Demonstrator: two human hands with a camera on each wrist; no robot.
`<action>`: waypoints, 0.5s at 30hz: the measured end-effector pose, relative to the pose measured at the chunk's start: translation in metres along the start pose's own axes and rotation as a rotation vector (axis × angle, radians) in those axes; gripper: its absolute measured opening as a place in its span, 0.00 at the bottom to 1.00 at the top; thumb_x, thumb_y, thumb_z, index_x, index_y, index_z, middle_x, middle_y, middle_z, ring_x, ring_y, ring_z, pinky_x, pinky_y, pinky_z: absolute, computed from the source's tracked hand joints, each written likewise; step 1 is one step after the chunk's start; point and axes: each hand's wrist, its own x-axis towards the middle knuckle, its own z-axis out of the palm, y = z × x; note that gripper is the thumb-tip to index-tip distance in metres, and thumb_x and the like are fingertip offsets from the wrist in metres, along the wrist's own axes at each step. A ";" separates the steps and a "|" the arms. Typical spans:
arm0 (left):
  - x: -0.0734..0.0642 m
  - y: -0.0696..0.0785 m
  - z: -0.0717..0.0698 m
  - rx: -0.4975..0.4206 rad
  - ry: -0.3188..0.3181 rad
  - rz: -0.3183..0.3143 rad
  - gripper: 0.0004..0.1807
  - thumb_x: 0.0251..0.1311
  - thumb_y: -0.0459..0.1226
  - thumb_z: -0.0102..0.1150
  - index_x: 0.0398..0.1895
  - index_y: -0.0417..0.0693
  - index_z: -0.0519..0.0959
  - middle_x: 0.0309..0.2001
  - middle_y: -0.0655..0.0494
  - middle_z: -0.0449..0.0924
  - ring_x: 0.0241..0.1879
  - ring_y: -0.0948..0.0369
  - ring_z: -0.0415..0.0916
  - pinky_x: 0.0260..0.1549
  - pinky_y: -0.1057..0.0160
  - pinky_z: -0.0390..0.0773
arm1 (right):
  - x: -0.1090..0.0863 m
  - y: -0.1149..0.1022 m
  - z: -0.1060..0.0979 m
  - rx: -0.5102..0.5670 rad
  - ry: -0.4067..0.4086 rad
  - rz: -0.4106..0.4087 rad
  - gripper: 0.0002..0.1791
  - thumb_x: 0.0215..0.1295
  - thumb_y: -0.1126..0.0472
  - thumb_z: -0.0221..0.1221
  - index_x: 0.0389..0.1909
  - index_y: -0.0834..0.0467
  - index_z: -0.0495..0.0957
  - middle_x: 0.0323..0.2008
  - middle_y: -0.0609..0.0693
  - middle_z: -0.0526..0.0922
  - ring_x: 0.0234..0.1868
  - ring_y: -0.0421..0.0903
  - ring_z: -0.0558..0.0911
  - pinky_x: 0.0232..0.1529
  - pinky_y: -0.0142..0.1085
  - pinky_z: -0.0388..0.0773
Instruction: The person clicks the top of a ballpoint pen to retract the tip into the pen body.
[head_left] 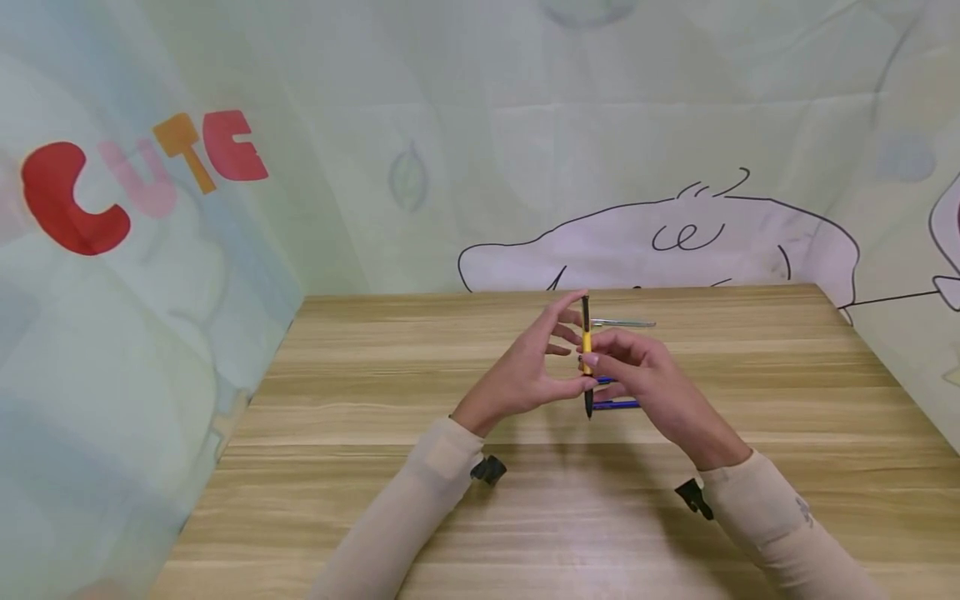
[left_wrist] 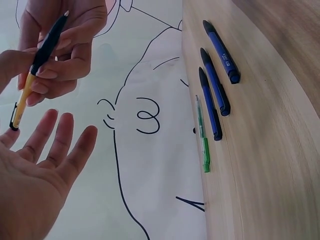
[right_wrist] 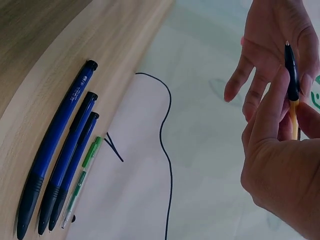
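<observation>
Your right hand (head_left: 645, 367) pinches the yellow pen (head_left: 587, 350) upright above the worktop (head_left: 375, 400) centre. Your left hand (head_left: 525, 367) is spread, fingertips touching the pen's end. Three blue pens (left_wrist: 215, 85) lie near the far edge. Keep the pinch firm and the pen vertical.

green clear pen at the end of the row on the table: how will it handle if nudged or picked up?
The green clear pen looks like a thin, round, see-through plastic barrel, so probably light and stiff. A sideways push would likely roll it, though its clip may stop it. It lies close beside a blue pen, so a pinch by its free end seems easier.
</observation>
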 end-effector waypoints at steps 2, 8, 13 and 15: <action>0.000 0.000 0.000 -0.005 -0.001 0.000 0.55 0.49 0.40 0.72 0.73 0.72 0.45 0.57 0.54 0.68 0.51 0.63 0.74 0.49 0.61 0.79 | 0.000 0.000 0.000 0.009 0.014 0.006 0.19 0.66 0.52 0.60 0.49 0.61 0.75 0.44 0.55 0.79 0.43 0.48 0.82 0.43 0.47 0.83; 0.001 -0.001 0.000 -0.014 -0.008 -0.004 0.55 0.49 0.40 0.72 0.73 0.71 0.45 0.56 0.51 0.70 0.51 0.63 0.74 0.49 0.62 0.79 | 0.001 0.000 0.000 0.013 0.023 0.001 0.20 0.66 0.52 0.60 0.50 0.62 0.74 0.47 0.56 0.77 0.44 0.48 0.82 0.44 0.47 0.83; 0.001 -0.002 0.002 -0.030 -0.007 -0.009 0.56 0.49 0.39 0.73 0.73 0.73 0.44 0.56 0.51 0.71 0.51 0.62 0.74 0.49 0.59 0.80 | 0.001 0.000 -0.001 0.014 0.025 -0.003 0.22 0.66 0.53 0.60 0.52 0.65 0.73 0.48 0.55 0.77 0.45 0.49 0.83 0.44 0.47 0.83; 0.001 -0.001 0.002 -0.033 -0.004 -0.015 0.56 0.48 0.39 0.73 0.73 0.74 0.44 0.55 0.54 0.71 0.51 0.63 0.73 0.50 0.58 0.80 | 0.001 0.001 -0.001 0.014 0.027 -0.003 0.23 0.66 0.53 0.60 0.52 0.67 0.72 0.48 0.55 0.77 0.45 0.49 0.83 0.44 0.47 0.83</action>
